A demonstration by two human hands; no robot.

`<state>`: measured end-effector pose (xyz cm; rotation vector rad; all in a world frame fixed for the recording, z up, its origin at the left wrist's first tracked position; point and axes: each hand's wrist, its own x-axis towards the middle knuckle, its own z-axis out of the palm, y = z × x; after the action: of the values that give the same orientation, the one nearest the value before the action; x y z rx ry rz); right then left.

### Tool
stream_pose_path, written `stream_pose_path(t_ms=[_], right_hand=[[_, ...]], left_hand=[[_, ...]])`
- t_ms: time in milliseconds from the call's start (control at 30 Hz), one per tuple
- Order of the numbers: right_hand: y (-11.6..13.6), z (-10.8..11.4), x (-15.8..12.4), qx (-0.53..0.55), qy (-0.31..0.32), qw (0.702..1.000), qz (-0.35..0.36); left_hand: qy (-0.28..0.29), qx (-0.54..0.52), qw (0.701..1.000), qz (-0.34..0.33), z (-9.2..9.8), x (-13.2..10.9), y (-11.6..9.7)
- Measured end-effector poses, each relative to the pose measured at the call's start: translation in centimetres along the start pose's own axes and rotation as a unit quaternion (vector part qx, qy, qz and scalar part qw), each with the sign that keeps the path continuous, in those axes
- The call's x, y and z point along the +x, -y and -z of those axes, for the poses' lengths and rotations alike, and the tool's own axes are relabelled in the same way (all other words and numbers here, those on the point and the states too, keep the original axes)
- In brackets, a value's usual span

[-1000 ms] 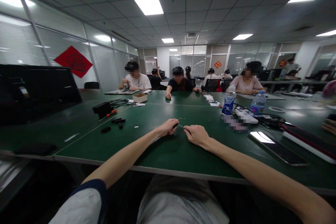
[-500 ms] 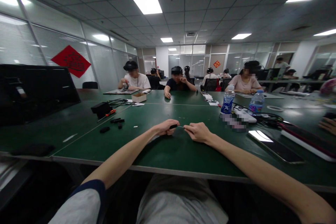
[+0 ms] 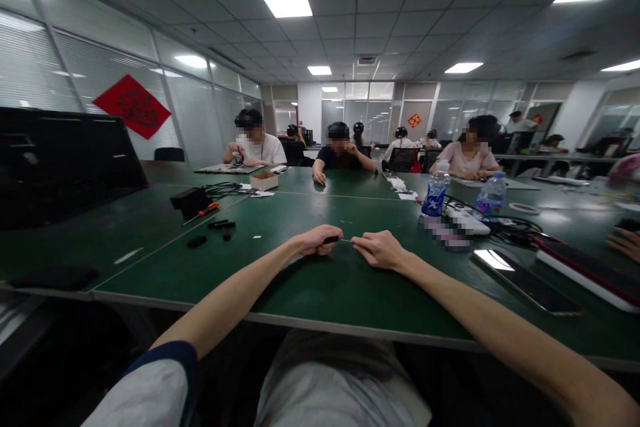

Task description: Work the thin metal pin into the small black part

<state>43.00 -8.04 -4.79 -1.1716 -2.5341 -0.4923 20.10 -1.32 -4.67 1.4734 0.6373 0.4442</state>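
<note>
My left hand (image 3: 317, 240) is closed around a small dark piece (image 3: 331, 239), whose black end shows above the thumb. A thin, pale, rod-like strip (image 3: 346, 240) spans the short gap to my right hand (image 3: 377, 249). The fingertips of that hand pinch the strip's far end, and whatever else they cover is hidden. Both hands are just above the green table (image 3: 320, 287). To the left lie several small black pieces (image 3: 221, 224) and a screwdriver with an orange handle (image 3: 207, 209).
A black box (image 3: 191, 201) with cables and an open cardboard box (image 3: 264, 181) stand further left. On the right are two bottles (image 3: 435, 190), a phone (image 3: 525, 280) and a dark red-edged case (image 3: 590, 267). A monitor (image 3: 65, 167) is at far left. People sit across the table.
Both hands keep their grip in nearly the same place. The thin strip between them shows a little more clearly. The view has shifted slightly.
</note>
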Motion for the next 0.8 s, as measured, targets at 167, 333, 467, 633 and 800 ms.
stream_pose_path(t_ms=[167, 333, 467, 633, 800], right_hand=[[0.0, -0.4, 0.0, -0.007, -0.002, 1.000, 0.012], [-0.3, -0.6, -0.1, -0.022, -0.007, 0.999, 0.028], [-0.4, -0.4, -0.3, -0.029, -0.018, 0.999, 0.032], [2.5, -0.1, 0.7, -0.025, -0.012, 0.991, 0.131], [3.6, -0.4, 2.1, -0.011, -0.026, 0.991, 0.129]], left_hand=[[0.007, -0.003, 1.000, -0.001, 0.1, 0.2, 0.2], [0.013, 0.005, 1.000, -0.007, 0.1, 0.0, 0.1], [-0.002, 0.010, 1.000, -0.002, -0.1, 0.1, 0.1], [-0.012, -0.009, 1.000, -0.024, 0.1, 1.1, 0.5], [-0.044, -0.035, 0.997, -0.051, 0.7, 1.8, 1.1]])
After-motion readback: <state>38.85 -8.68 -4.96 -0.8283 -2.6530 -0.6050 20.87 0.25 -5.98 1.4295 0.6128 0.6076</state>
